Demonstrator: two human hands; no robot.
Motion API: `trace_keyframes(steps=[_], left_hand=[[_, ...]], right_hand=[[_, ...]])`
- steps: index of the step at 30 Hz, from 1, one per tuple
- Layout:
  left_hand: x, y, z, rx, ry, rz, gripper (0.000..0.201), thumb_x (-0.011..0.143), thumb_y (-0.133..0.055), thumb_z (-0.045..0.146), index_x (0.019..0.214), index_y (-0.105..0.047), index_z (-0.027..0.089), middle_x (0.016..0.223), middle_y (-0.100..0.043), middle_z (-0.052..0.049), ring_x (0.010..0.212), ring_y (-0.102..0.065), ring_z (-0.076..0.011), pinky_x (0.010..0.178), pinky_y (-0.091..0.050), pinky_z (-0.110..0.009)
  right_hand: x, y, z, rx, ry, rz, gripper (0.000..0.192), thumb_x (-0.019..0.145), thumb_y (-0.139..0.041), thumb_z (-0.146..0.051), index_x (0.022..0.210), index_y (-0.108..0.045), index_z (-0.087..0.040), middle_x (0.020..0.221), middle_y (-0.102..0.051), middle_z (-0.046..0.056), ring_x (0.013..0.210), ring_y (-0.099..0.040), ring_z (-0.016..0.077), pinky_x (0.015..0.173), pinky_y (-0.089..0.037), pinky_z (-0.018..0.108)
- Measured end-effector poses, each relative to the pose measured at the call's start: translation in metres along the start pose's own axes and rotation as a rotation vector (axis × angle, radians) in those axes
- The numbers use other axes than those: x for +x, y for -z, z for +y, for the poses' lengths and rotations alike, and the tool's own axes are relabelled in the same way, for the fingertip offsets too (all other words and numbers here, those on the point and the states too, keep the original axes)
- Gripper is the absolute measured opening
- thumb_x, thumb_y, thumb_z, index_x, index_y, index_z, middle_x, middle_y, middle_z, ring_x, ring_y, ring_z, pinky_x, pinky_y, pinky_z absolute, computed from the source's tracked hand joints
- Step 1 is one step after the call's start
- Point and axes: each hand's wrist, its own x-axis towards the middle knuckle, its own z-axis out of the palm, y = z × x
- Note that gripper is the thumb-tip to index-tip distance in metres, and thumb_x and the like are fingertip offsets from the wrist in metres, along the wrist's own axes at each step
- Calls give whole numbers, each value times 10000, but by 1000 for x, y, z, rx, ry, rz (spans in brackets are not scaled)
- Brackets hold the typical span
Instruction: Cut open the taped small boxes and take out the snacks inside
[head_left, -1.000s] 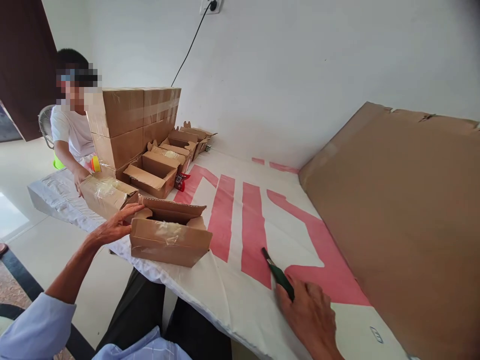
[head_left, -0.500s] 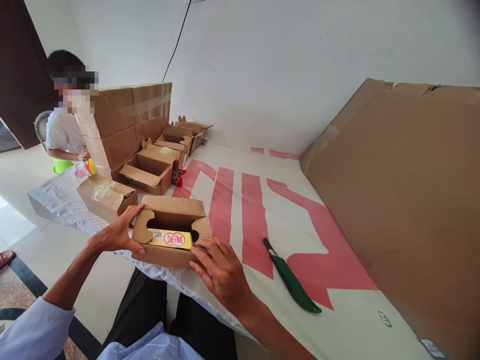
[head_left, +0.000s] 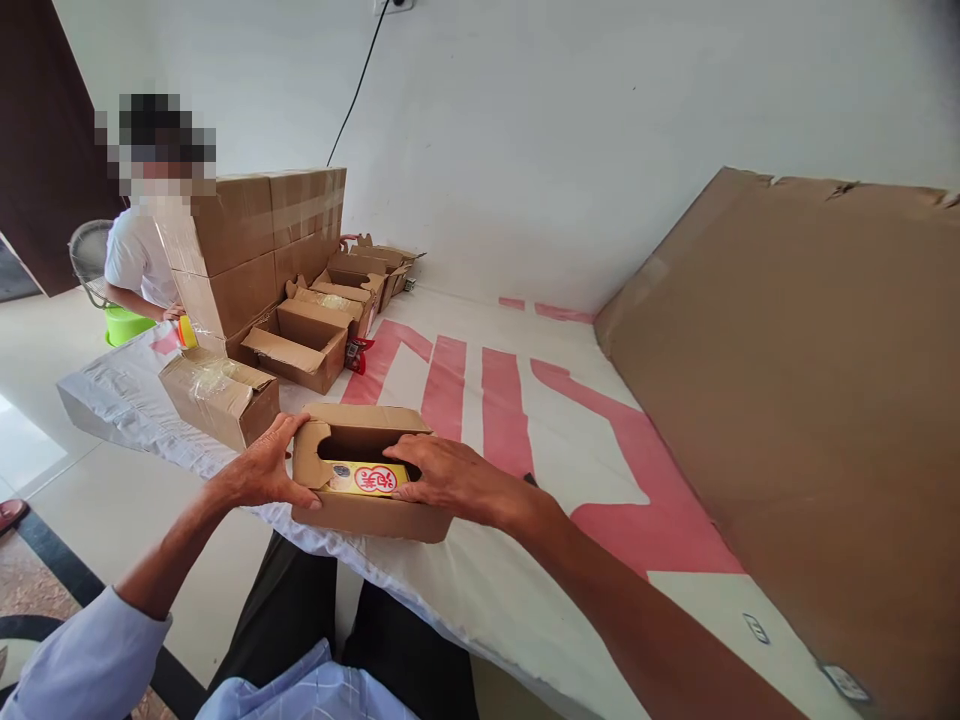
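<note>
An open cardboard box [head_left: 371, 518] sits at the near edge of the cloth-covered table, its flaps raised. Inside it lies a small yellow box [head_left: 341, 478] with red and white print. My left hand [head_left: 271, 468] is closed around the cardboard box's left end, thumb on the front side and fingers behind. My right hand [head_left: 442, 475] reaches over the right end into the opening. Its thumb and fingers close about the yellow box's right end; the fingertips are partly hidden inside. My right forearm covers most of a green knife-like object, leaving only its dark tip [head_left: 530, 480] showing.
A taped cardboard box [head_left: 221, 395] stands left, with open boxes [head_left: 300, 345] in a row behind it and stacked cartons [head_left: 232, 250] beyond. A red packet [head_left: 358, 355] lies beside them. A large cardboard sheet [head_left: 787, 400] leans at right. Another person [head_left: 142, 255] sits far left.
My right hand has moved from the box's front right corner up into its opening, onto the yellow box. The cardboard box has shifted slightly right with my left hand. My forearm now covers the green object.
</note>
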Motion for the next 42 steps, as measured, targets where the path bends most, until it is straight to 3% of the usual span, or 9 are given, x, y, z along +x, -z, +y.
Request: trace_keyframes(steps=[5,11,15,20,25,28,31,37,42], left_hand=[[1,0,-8,-19,-6,16,1232,572,-984,582,1610,-401,264,1385,-527,-124,1295,-556,-374,1119,-493,-574],[3,-2,-15,-33,-42,12,1285,572,-979,605,1648,-358,278,1419,-510,-120,1324,-546,-379,1148,-483,-575],[4,0,-14,-22,4,-2,1277,571,-979,601,1641,-362,279,1383,-518,-107,1306,-558,-375,1145,-487,-572],[7,3,-11,9,0,-8,1270,558,-988,581,1633,-387,266,1405,-521,-117,1309,-560,-376,1135,-498,-566],[8,7,-9,49,10,-8,1260,554,-987,601,1624,-412,267,1426,-527,-127,1317,-568,-394,1152,-490,-595],[9,14,1,99,-9,46,1266,543,-990,631,1617,-430,264,1531,-480,-160,1426,-496,-435,1212,-432,-623],[14,20,24,116,-67,144,1105,674,-936,626,1598,-468,242,1643,-422,-185,1530,-404,-446,1264,-366,-615],[41,9,57,-163,-146,4,758,852,-838,494,1514,-572,236,1426,-694,-132,1270,-671,-353,1077,-558,-499],[56,-2,51,-557,-39,91,633,785,-907,454,1305,-676,177,1271,-763,-124,1155,-724,-313,967,-606,-446]], right_hand=[[18,6,1,-41,36,-143,269,856,-654,-239,1093,-779,-258,1119,-800,69,1056,-723,287,846,-521,352],[26,-13,4,-120,48,-65,375,907,-631,-221,1280,-668,-213,1280,-736,115,1206,-677,287,971,-511,377],[20,-5,7,91,128,90,429,942,-623,-272,1368,-637,-221,1376,-684,115,1238,-645,271,1053,-504,421],[8,13,2,317,65,213,519,890,-671,-282,1404,-623,-225,1290,-701,95,1078,-681,240,915,-561,384],[8,28,-3,510,94,393,368,862,-703,-368,1199,-692,-220,1128,-719,60,982,-684,220,838,-582,361],[12,40,-3,561,98,499,403,839,-738,-418,1196,-682,-239,1105,-732,50,911,-678,210,790,-585,362],[19,51,-3,562,106,534,474,800,-779,-432,1220,-686,-234,1112,-752,55,894,-671,210,783,-580,369],[30,72,-14,582,214,564,461,830,-785,-451,1211,-705,-205,1164,-764,86,994,-694,225,895,-573,398],[22,78,-6,599,198,714,457,886,-746,-573,1172,-707,-218,1136,-760,90,997,-700,231,926,-584,416]])
